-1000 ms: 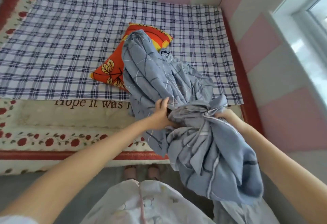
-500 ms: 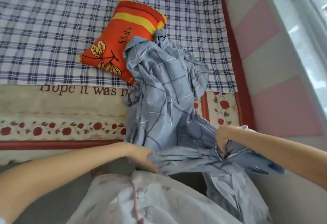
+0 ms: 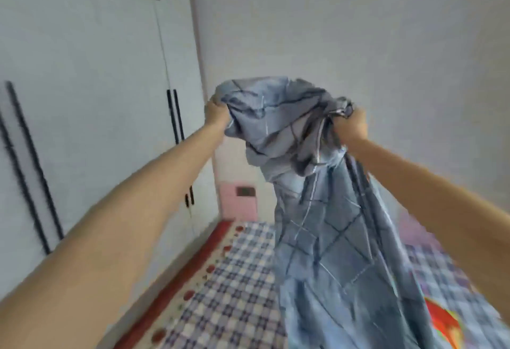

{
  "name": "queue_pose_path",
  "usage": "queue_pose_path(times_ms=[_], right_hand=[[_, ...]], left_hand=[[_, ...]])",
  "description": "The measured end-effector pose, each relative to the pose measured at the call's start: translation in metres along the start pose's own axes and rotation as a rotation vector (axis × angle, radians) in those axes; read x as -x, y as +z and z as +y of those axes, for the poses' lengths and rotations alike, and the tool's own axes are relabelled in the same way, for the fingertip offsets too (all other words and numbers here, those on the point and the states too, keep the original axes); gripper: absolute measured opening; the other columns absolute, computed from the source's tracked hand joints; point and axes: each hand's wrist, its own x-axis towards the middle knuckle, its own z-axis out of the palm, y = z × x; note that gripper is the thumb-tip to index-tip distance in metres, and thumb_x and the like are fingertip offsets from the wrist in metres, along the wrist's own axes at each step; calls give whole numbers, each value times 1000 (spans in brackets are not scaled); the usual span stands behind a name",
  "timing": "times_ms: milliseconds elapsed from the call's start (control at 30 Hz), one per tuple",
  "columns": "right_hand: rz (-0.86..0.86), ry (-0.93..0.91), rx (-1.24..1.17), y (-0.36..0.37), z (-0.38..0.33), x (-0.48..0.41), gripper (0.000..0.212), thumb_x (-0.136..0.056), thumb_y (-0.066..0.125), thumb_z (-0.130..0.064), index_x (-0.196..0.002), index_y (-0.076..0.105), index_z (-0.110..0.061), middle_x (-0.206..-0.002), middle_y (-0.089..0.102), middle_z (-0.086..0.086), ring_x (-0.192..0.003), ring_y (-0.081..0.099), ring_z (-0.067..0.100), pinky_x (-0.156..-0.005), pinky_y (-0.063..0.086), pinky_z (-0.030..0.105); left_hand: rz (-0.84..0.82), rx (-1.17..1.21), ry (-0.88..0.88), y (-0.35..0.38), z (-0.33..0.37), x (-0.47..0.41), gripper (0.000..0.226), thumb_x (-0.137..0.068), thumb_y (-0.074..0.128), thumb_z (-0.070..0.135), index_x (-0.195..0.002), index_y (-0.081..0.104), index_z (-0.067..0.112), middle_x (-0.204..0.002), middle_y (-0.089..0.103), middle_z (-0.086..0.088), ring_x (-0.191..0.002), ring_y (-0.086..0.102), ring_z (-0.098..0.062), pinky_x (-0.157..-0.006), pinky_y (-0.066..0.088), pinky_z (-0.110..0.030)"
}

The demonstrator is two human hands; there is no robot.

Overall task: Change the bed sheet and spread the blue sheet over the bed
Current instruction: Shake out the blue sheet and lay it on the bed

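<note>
Head camera, and both bare arms are stretched out high ahead, with the blue sheet [image 3: 317,210] up in the air between them, above the bed [image 3: 190,274]. The left hand [image 3: 216,115] has its grip clenched on one bunched end, fingers curled into the folds. The right hand [image 3: 352,125] grips the other end, a tight wad of gathered cloth at its knuckles. Between the two fists the fabric sags in soft, crumpled folds, then falls in one long, loose drape below the right hand toward the mattress. It is a light cloth, dusty blue, crossed by dark and pale lines in a wide diamond grid. Below, a navy-and-white checked sheet [image 3: 242,279] lies flat on the bed, with a red, flower-dotted border along its left side. An orange pillow [image 3: 441,324] peeks out at lower right, partly behind the hanging cloth. On the left stands a pale wardrobe [image 3: 82,100] with slim black bar handles; ahead, a plain wall [image 3: 358,31] with a pink panel [image 3: 237,205] low down. Everything is smeared by motion blur.
</note>
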Motion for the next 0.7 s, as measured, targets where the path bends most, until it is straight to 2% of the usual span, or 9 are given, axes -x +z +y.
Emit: queue_pose_path(times_ms=[33, 67, 133, 233, 367, 467, 533, 633, 700], right_hand=[[31, -80, -88, -1, -32, -27, 17, -89, 51, -6, -102, 61, -11, -93, 61, 9, -88, 55, 16, -65, 41, 22], [64, -134, -148, -5, -75, -51, 18, -90, 51, -6, -103, 60, -13, -95, 60, 6, -90, 54, 14, -67, 44, 20], [59, -228, -279, -1, -135, -71, 23, -90, 51, -7, -111, 61, -10, -101, 61, 7, -94, 55, 16, -81, 48, 28], [0, -277, -341, 21, -185, -72, 27, -92, 48, -6, -116, 61, -6, -101, 60, 7, -94, 55, 19, -85, 48, 36], [-52, -380, -403, 54, -229, -56, 27, -91, 46, -5, -113, 62, -8, -96, 60, 4, -92, 55, 17, -76, 44, 28], [-217, -392, -410, 62, -238, -44, 14, -91, 51, -6, -91, 60, -16, -80, 58, -4, -83, 54, 16, -70, 46, 25], [-343, -401, -273, 55, -229, -37, 9, -89, 57, -9, -83, 60, -14, -79, 58, 2, -78, 53, 15, -65, 47, 23], [-462, -479, 423, 35, -202, -28, 17, -86, 60, -17, -87, 61, -1, -88, 59, 16, -80, 52, 22, -70, 43, 33], [-457, -487, 831, 20, -177, -12, 18, -87, 55, -20, -80, 57, -4, -82, 58, 13, -76, 54, 26, -67, 41, 32]], left_hand=[[29, 139, 106, -22, 57, 51, 26, -94, 54, 21, -112, 62, 4, -118, 63, -10, -101, 60, -26, -91, 49, -36], [-10, 194, 320, -59, 144, 120, 28, -97, 43, 8, -120, 58, 1, -120, 61, -12, -107, 57, -25, -93, 45, -30], [105, 260, 537, -92, 239, 183, 35, -97, 35, 2, -127, 52, 2, -121, 58, -9, -110, 55, -22, -94, 42, -25], [231, 359, 543, -149, 252, 174, 37, -95, 32, 1, -124, 53, 6, -125, 58, -9, -114, 55, -23, -101, 43, -30], [397, 213, 690, -209, 262, 191, 34, -88, 32, -2, -108, 56, 11, -109, 59, -4, -99, 54, -19, -93, 44, -29], [489, 61, 759, -242, 251, 200, 28, -86, 34, -2, -98, 57, 7, -102, 60, -11, -91, 55, -23, -82, 44, -29], [527, -76, 770, -253, 245, 215, 26, -87, 35, -1, -102, 57, 1, -104, 62, -15, -94, 57, -27, -77, 42, -27], [547, -284, 713, -251, 220, 229, 20, -88, 34, 0, -92, 53, 5, -92, 58, -11, -82, 51, -24, -67, 36, -28], [537, -387, 663, -241, 198, 242, 24, -86, 34, -1, -93, 57, 1, -93, 60, -14, -82, 53, -26, -65, 36, -29]])
